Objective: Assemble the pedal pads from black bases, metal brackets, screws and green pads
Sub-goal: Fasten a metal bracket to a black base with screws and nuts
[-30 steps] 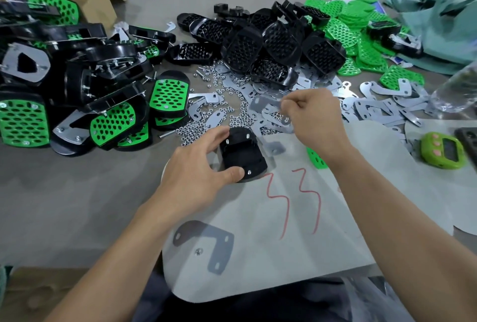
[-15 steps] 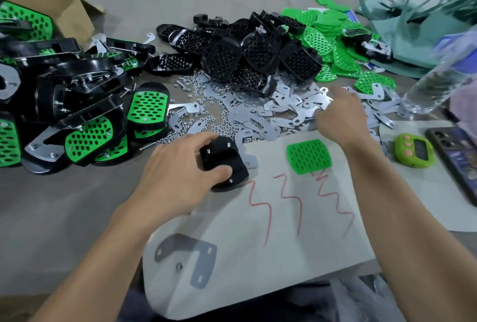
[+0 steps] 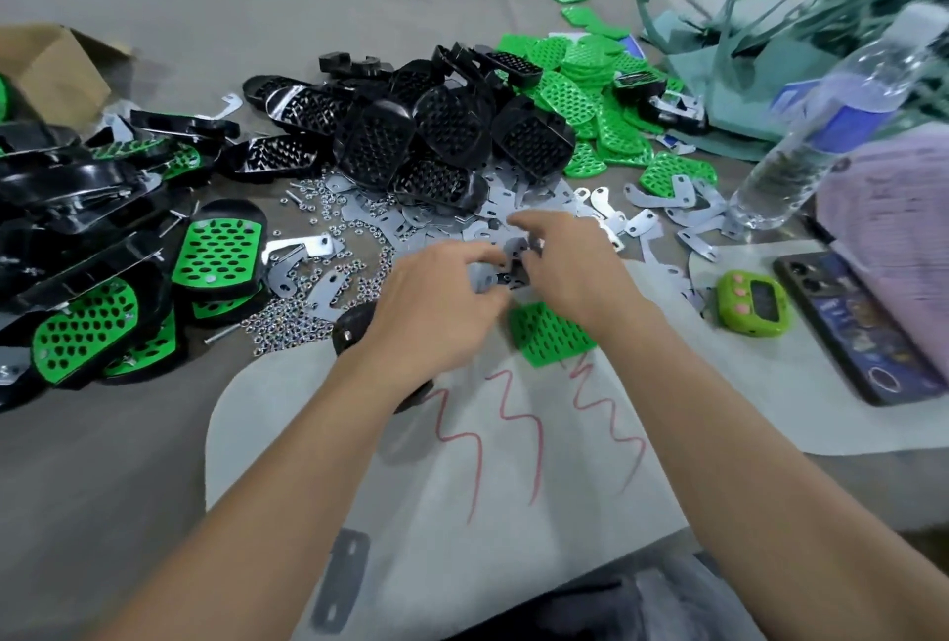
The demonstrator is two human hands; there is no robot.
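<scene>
The grey surface [image 3: 154, 460] carries the stock in heaps the person can reach: finished pedal pads [image 3: 102, 250] stacked out of the way to the left, loose black bases [image 3: 411, 137] piled straight ahead, and spare green pads [image 3: 580, 91] beyond them to the right. A white sheet [image 3: 513, 512] in front serves as the work patch. On its far edge lies the black base [image 3: 354, 327] being built. The left forearm mostly covers it, and its length seems to run diagonally beneath the arm. Just to the right, the chosen green pad [image 3: 552, 337] waits flat, holes up, its long side running across the person and slightly skewed. Above these the hands meet over the scattered metal. The right hand [image 3: 570, 265] curls its fingers around a metal bracket [image 3: 515, 248], probably to bring it to the base. The left hand [image 3: 436, 312] reaches in with bent fingers, but blur hides whether it grips anything. Loose nuts and screws [image 3: 287, 324] lie near the base.
</scene>
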